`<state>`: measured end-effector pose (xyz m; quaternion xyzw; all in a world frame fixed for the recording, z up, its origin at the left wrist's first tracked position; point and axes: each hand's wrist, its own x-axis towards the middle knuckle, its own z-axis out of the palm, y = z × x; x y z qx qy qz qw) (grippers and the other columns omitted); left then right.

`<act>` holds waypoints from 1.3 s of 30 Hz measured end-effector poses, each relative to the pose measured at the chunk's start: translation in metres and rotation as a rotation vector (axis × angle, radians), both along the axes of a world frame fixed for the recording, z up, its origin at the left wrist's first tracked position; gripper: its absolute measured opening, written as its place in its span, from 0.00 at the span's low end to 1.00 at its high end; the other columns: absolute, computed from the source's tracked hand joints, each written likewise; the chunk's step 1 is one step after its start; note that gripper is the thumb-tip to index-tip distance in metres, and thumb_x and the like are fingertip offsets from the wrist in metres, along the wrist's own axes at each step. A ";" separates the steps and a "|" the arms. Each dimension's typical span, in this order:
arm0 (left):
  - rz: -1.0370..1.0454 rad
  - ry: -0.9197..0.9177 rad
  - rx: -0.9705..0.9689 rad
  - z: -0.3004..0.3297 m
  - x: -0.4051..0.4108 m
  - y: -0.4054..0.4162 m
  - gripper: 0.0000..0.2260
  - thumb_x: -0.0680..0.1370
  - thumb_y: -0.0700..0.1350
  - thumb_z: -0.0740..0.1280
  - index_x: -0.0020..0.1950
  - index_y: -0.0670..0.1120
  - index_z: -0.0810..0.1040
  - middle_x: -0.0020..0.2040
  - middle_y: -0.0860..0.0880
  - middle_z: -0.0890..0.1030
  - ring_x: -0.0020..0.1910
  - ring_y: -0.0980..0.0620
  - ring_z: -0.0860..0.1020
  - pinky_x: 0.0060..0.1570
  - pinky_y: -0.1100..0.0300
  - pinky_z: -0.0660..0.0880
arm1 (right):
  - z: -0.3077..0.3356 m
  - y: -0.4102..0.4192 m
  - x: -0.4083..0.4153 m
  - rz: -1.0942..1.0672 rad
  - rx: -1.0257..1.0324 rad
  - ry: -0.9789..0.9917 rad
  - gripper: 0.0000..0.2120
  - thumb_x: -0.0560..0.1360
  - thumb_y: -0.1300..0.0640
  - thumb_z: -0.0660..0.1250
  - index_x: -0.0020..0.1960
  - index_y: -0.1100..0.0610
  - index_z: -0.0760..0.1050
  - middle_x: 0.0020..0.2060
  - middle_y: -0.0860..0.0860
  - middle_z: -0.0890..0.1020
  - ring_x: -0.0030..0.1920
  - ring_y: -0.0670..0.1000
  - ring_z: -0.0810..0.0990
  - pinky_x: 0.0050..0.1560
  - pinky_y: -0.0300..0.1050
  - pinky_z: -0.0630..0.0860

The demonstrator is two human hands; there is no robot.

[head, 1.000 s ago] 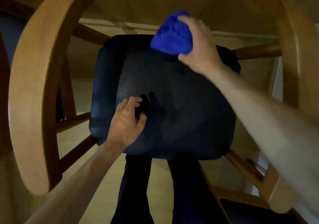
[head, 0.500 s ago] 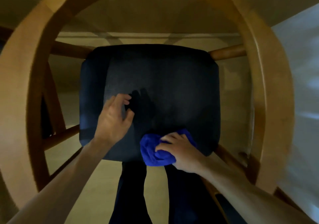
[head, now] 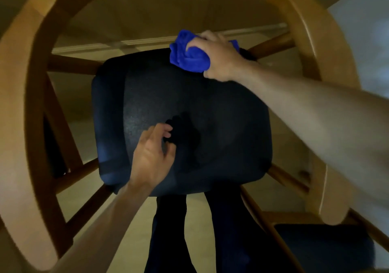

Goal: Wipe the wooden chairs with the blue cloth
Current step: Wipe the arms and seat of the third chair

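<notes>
A wooden chair (head: 27, 108) with a curved back rail arches around a dark padded seat (head: 221, 125), seen from straight above. My right hand (head: 219, 56) clutches a bunched blue cloth (head: 187, 56) and presses it on the seat's far edge, toward the right corner. My left hand (head: 151, 157) rests on the seat's near left part, fingers loosely curled, holding nothing. Its shadow falls on the seat beside it.
My legs in dark trousers (head: 210, 230) stand at the seat's near edge. A second chair's dark seat (head: 324, 247) shows at the bottom right. Wooden rungs (head: 77, 173) cross below the seat, with beige floor (head: 80, 106) and a skirting board (head: 147, 41) beyond.
My right hand swept the blue cloth from the seat's far edge to its near edge and back to the far edge. My left hand stayed pressed on the seat.
</notes>
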<state>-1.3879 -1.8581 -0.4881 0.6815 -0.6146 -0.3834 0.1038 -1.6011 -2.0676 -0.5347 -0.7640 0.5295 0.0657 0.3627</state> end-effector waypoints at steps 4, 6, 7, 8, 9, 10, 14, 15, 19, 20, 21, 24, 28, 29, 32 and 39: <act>-0.060 -0.024 -0.001 0.000 0.006 0.006 0.14 0.74 0.39 0.67 0.60 0.44 0.75 0.51 0.50 0.79 0.52 0.51 0.76 0.47 0.59 0.72 | -0.003 0.076 -0.012 0.042 -0.027 -0.034 0.34 0.63 0.63 0.74 0.65 0.42 0.71 0.69 0.48 0.66 0.66 0.57 0.65 0.62 0.60 0.67; -0.085 -0.036 0.007 0.000 0.010 0.010 0.14 0.74 0.39 0.67 0.60 0.44 0.76 0.51 0.50 0.79 0.53 0.51 0.76 0.47 0.60 0.70 | 0.000 0.127 -0.026 0.076 0.014 -0.025 0.33 0.63 0.63 0.74 0.64 0.42 0.72 0.69 0.48 0.66 0.65 0.57 0.65 0.60 0.59 0.68; -0.087 -0.039 0.015 0.001 0.012 0.012 0.15 0.74 0.39 0.67 0.60 0.45 0.75 0.51 0.50 0.79 0.53 0.52 0.75 0.47 0.60 0.70 | 0.002 0.154 -0.033 0.083 0.052 -0.024 0.33 0.63 0.63 0.74 0.64 0.43 0.72 0.69 0.48 0.66 0.65 0.57 0.65 0.60 0.59 0.68; -0.087 -0.040 0.021 0.002 0.014 0.013 0.15 0.74 0.39 0.67 0.61 0.45 0.76 0.51 0.50 0.79 0.53 0.52 0.75 0.47 0.60 0.71 | 0.005 0.182 -0.041 0.092 0.092 -0.021 0.32 0.64 0.63 0.73 0.64 0.43 0.72 0.70 0.48 0.65 0.65 0.56 0.65 0.60 0.59 0.68; -0.090 -0.040 0.025 0.003 0.015 0.015 0.15 0.74 0.39 0.67 0.61 0.45 0.76 0.51 0.50 0.79 0.54 0.52 0.75 0.47 0.59 0.72 | 0.009 0.208 -0.046 0.108 0.135 -0.017 0.32 0.64 0.63 0.73 0.65 0.43 0.72 0.70 0.47 0.65 0.66 0.56 0.65 0.61 0.60 0.68; -0.090 -0.039 0.029 0.005 0.015 0.017 0.15 0.74 0.39 0.68 0.61 0.45 0.76 0.51 0.50 0.79 0.53 0.51 0.75 0.47 0.57 0.73 | 0.012 0.232 -0.051 0.133 0.182 -0.013 0.32 0.65 0.63 0.72 0.65 0.42 0.71 0.70 0.46 0.64 0.66 0.55 0.64 0.61 0.60 0.68; -0.129 -0.063 0.032 0.004 0.012 0.023 0.16 0.73 0.37 0.69 0.60 0.43 0.76 0.51 0.49 0.80 0.52 0.49 0.76 0.47 0.56 0.74 | 0.024 0.264 -0.062 0.156 0.335 -0.022 0.31 0.68 0.64 0.71 0.66 0.41 0.69 0.69 0.43 0.64 0.67 0.52 0.64 0.64 0.58 0.67; -0.136 -0.070 0.031 0.003 0.011 0.023 0.16 0.73 0.37 0.70 0.60 0.43 0.76 0.50 0.48 0.80 0.52 0.48 0.76 0.49 0.54 0.75 | 0.027 0.256 -0.061 0.148 0.341 -0.031 0.31 0.68 0.64 0.71 0.66 0.42 0.69 0.69 0.42 0.64 0.66 0.52 0.65 0.63 0.58 0.68; -0.115 -0.073 0.040 -0.002 0.002 0.018 0.15 0.74 0.38 0.69 0.60 0.44 0.76 0.52 0.49 0.80 0.54 0.49 0.75 0.54 0.54 0.72 | 0.046 0.182 -0.053 -0.050 0.066 -0.106 0.33 0.65 0.62 0.74 0.68 0.45 0.70 0.68 0.48 0.68 0.63 0.54 0.68 0.63 0.57 0.71; -0.105 -0.067 0.035 -0.003 0.000 0.015 0.15 0.74 0.39 0.69 0.60 0.45 0.75 0.52 0.50 0.80 0.54 0.49 0.75 0.53 0.55 0.71 | 0.048 0.157 -0.052 -0.101 -0.062 -0.079 0.35 0.64 0.63 0.74 0.69 0.46 0.69 0.68 0.50 0.67 0.64 0.57 0.68 0.62 0.59 0.71; -0.098 -0.059 0.028 -0.004 -0.002 0.012 0.15 0.74 0.39 0.69 0.60 0.45 0.75 0.52 0.51 0.80 0.54 0.50 0.75 0.53 0.56 0.71 | 0.048 0.129 -0.052 -0.143 -0.189 -0.032 0.37 0.63 0.63 0.74 0.69 0.46 0.68 0.69 0.52 0.67 0.65 0.59 0.68 0.62 0.61 0.72; -0.099 -0.044 0.000 -0.004 -0.006 0.004 0.14 0.74 0.40 0.68 0.59 0.46 0.75 0.51 0.52 0.79 0.53 0.50 0.75 0.50 0.55 0.72 | 0.037 0.050 -0.054 -0.152 -0.381 0.118 0.38 0.63 0.63 0.75 0.69 0.47 0.67 0.71 0.54 0.66 0.67 0.62 0.67 0.64 0.60 0.70; -0.118 -0.051 -0.028 -0.005 -0.008 0.000 0.14 0.74 0.40 0.68 0.59 0.46 0.75 0.51 0.52 0.79 0.51 0.52 0.74 0.49 0.57 0.71 | 0.004 0.020 -0.055 -0.052 -0.064 0.221 0.36 0.65 0.64 0.76 0.67 0.47 0.67 0.76 0.53 0.59 0.71 0.62 0.64 0.69 0.61 0.66; -0.115 -0.055 -0.028 -0.004 -0.008 -0.001 0.14 0.73 0.40 0.69 0.59 0.46 0.75 0.51 0.52 0.79 0.51 0.53 0.74 0.49 0.58 0.71 | -0.001 0.027 -0.055 -0.071 -0.032 0.220 0.35 0.64 0.64 0.76 0.66 0.47 0.67 0.76 0.52 0.59 0.71 0.61 0.64 0.68 0.62 0.67; -0.116 -0.053 -0.009 0.002 -0.008 0.000 0.15 0.74 0.40 0.69 0.60 0.47 0.75 0.51 0.53 0.78 0.52 0.54 0.73 0.49 0.60 0.68 | 0.003 0.073 -0.060 -0.070 -0.073 0.199 0.36 0.61 0.64 0.76 0.64 0.47 0.69 0.76 0.49 0.59 0.71 0.60 0.62 0.64 0.67 0.68; -0.173 -0.081 0.036 0.015 -0.004 0.000 0.17 0.73 0.39 0.70 0.61 0.45 0.75 0.52 0.49 0.79 0.52 0.50 0.74 0.53 0.55 0.71 | 0.031 0.256 -0.058 -0.037 0.194 0.257 0.35 0.62 0.56 0.79 0.65 0.47 0.68 0.72 0.51 0.56 0.70 0.59 0.59 0.63 0.62 0.70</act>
